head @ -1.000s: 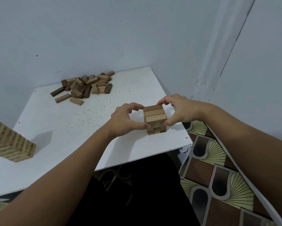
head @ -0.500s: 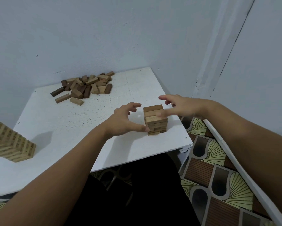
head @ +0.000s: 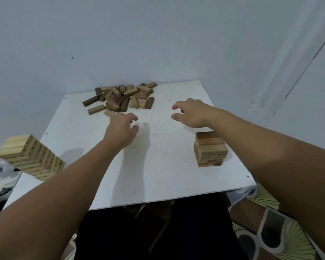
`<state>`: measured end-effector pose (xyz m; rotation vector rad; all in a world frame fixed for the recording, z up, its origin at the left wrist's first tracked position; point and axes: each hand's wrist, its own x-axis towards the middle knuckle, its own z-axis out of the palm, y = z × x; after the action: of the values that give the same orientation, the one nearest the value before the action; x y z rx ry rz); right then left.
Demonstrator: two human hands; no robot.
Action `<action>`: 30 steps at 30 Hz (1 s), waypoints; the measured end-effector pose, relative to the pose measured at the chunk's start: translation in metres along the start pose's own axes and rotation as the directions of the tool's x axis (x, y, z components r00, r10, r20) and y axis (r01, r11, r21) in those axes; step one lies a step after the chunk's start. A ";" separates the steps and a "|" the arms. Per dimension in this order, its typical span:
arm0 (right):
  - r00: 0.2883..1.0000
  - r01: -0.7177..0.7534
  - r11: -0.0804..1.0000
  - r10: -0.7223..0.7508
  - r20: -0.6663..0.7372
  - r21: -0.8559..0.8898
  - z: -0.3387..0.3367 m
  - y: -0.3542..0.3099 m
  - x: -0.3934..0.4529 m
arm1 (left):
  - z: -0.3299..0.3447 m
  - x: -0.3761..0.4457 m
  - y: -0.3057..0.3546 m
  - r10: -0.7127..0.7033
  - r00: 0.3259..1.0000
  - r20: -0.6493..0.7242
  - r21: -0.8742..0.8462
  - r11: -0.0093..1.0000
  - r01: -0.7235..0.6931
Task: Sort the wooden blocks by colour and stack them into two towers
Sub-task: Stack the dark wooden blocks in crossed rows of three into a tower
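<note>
Brown tower stands near right on the table; pale tower near left. Left hand and right hand hover mid-table, fingers loosely curled, holding nothing. Loose blocks lie far.

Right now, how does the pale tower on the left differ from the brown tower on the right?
The pale tower has many more layers than the brown tower, so it stands far taller. The pale tower is light, yellowish wood; the brown tower is darker, reddish-brown. The pale tower sits at the table's left edge, the brown tower near its right front corner, partly behind the right forearm. Both are square stacks of crosswise layers, and neither hand touches them.
</note>
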<state>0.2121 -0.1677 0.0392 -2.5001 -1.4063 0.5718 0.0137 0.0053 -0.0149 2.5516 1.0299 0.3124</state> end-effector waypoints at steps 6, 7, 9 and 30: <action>0.988 0.016 0.988 0.007 0.151 -0.151 0.014 -0.027 0.068 | 0.017 0.049 -0.005 0.001 1.000 0.016 0.067 0.998 -0.003; 0.987 0.013 0.986 0.013 0.159 -0.164 0.016 -0.029 0.078 | 0.020 0.057 -0.005 -0.001 1.000 0.013 0.083 0.997 0.000; 0.987 0.014 0.983 0.016 0.163 -0.181 0.020 -0.032 0.098 | 0.028 0.075 -0.005 -0.020 0.999 0.028 0.081 0.997 0.018; 0.992 0.020 0.991 -0.035 -0.119 -0.131 0.049 -0.045 0.119 | 0.044 0.079 -0.022 0.100 0.992 -0.078 0.002 0.995 -0.100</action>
<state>0.2120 -0.0427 -0.0158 -2.5613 -1.4735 0.3271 0.0709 0.0647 -0.0590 2.6130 0.9302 0.4435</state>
